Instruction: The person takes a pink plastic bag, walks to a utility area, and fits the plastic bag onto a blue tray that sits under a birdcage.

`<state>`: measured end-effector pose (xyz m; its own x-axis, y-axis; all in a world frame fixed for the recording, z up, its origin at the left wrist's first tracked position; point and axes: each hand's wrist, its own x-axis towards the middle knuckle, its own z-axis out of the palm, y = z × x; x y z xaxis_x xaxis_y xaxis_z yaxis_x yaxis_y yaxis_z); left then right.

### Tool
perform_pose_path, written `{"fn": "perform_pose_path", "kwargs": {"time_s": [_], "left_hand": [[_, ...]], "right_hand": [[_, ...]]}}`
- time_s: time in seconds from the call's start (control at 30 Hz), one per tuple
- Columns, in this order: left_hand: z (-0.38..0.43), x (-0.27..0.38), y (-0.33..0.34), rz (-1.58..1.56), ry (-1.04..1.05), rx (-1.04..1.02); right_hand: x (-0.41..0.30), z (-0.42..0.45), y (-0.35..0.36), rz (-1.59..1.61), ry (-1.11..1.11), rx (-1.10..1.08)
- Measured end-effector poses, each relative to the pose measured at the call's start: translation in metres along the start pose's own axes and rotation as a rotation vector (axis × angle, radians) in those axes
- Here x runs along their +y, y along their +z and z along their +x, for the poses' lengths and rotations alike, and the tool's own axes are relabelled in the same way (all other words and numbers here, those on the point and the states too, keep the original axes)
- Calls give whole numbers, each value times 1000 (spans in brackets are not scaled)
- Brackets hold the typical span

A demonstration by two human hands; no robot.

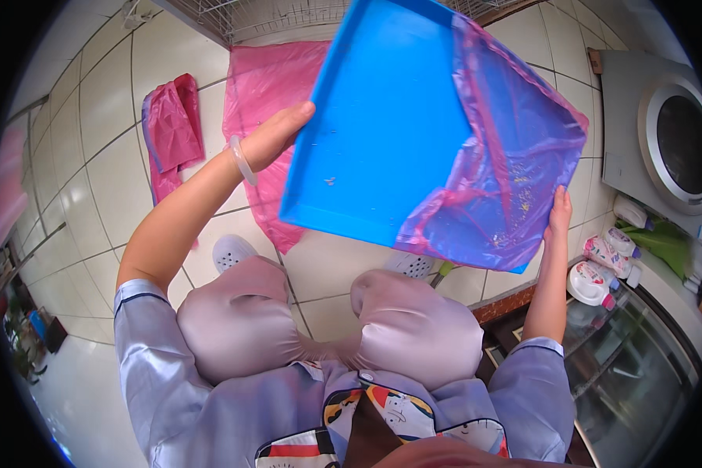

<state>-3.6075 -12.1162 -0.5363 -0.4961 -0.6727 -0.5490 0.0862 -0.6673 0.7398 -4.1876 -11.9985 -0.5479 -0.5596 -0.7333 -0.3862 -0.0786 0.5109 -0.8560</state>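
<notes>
A shallow blue plastic tray (386,128) is held up tilted in front of me. My left hand (278,134) grips its left rim, thumb on the edge, fingers hidden beneath. At the right edge my right hand (557,216) holds the tray through a pink translucent plastic bag (509,158) that covers the tray's right part. Small yellowish crumbs lie on the bagged part, and a few bits of debris on the bare blue surface. Behind the tray, a pink plastic sheet (254,93) is spread on the tiled floor.
A crumpled pink bag (175,126) lies on the tiles at left. A wire cage (281,14) stands at the top. On the right are a front-loading washing machine (620,128), detergent bottles (588,284) and a glass-topped cabinet (626,362). My knees are below the tray.
</notes>
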Motion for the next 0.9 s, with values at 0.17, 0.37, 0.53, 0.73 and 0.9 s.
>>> {"fn": "perform_pose_path", "kwargs": {"time_s": [0.17,0.37,0.53,0.73,0.9], "left_hand": [[-78,11,-73,-91,27,255],[-179,-16,-129,4,28,509],[-235,-54,-155,-99,-16,639],[-320,-102,-204,-261,8,843],[-411,-101,-213,-260,17,1040]], "right_hand": [[-9,-11,145,52,-104,-168],[-11,-42,264,31,-143,-286],[-7,-54,309,-124,-329,-467],[-26,-54,364,-363,-615,-461],[-19,-45,384,-456,-645,-401]]}}
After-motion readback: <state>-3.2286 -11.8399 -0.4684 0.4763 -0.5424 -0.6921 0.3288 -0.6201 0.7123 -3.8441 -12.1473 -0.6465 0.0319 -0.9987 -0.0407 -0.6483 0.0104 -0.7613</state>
